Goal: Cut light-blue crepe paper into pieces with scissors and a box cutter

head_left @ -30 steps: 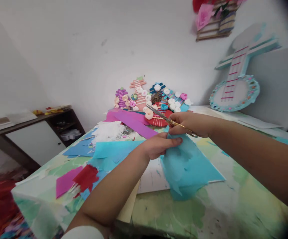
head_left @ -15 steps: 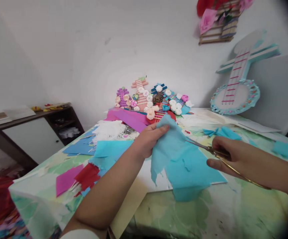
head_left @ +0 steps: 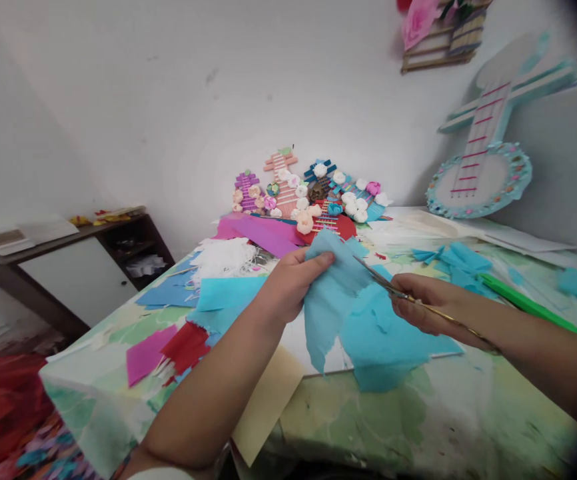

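Note:
Between thumb and fingers, my left hand [head_left: 301, 280] pinches a piece of light blue crepe paper [head_left: 336, 293] by its upper left part. The paper hangs down with a ragged lower edge. My right hand [head_left: 421, 303] is closed round the handles of a pair of scissors [head_left: 386, 285]. Their blades point up and left and reach the right edge of the held paper. Below lies a larger sheet of brighter blue crepe paper [head_left: 393, 353], partly over a white sheet [head_left: 336, 357]. The finger loops are mostly hidden by my right hand.
Red crepe scraps [head_left: 186, 347], a magenta piece [head_left: 151, 353] and white shredded paper [head_left: 223, 257] lie to the left. Small guitar-shaped crafts with paper flowers [head_left: 283, 183] stand against the wall. At right are a green strip-like tool [head_left: 531, 303], blue scraps [head_left: 461, 263] and a large banjo-like craft [head_left: 478, 180].
My right hand and the scissors have moved left, with the blades further along the held paper's edge. The view has shifted slightly, and the green tool now shows behind my right wrist.

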A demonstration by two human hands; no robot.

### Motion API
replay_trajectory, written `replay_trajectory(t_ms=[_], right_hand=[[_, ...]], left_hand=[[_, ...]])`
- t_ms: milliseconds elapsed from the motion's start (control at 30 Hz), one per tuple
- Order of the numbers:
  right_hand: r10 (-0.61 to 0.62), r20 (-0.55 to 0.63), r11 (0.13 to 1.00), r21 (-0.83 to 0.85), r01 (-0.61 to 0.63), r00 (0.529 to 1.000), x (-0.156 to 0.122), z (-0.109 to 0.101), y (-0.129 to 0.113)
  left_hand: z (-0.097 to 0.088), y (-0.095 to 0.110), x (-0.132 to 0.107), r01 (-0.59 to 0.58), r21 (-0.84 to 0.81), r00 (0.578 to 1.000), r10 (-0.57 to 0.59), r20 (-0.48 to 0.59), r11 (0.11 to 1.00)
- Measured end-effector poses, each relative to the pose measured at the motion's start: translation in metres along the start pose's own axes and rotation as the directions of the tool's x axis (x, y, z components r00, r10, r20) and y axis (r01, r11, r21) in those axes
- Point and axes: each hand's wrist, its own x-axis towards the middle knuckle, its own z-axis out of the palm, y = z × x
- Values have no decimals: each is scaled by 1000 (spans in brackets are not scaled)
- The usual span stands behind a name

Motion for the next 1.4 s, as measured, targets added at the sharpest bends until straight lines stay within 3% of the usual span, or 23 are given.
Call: replay_trajectory(t_ms=[267,467,700,867,1000,1200,1400], right_hand=[[-37,-58,999,32,38,998,10,12,10],[-26,-74,991,128,35,997,5,16,11],[19,-3,956,293,-17,1000,3,25,11],[-39,40,927,376,21,998,6,26,9],[-42,83,945,326,13,996,7,25,7],[-105,-23,988,110,107,994,9,27,10],[-69,-13,998,5,69,998,9,31,12]], left_hand=[[3,0,-2,-29,44,994,33,-101,999],[1,0,-1,-130,41,978,134,-158,991],[4,-6,2,-202,49,959,208,-191,978],[4,-15,-2,-230,127,942,254,-221,965],[3,-16,-3,-252,173,922,290,-256,952],[3,-18,0,-263,198,887,318,-336,944],[7,-18,3,-261,175,877,309,-368,949]])
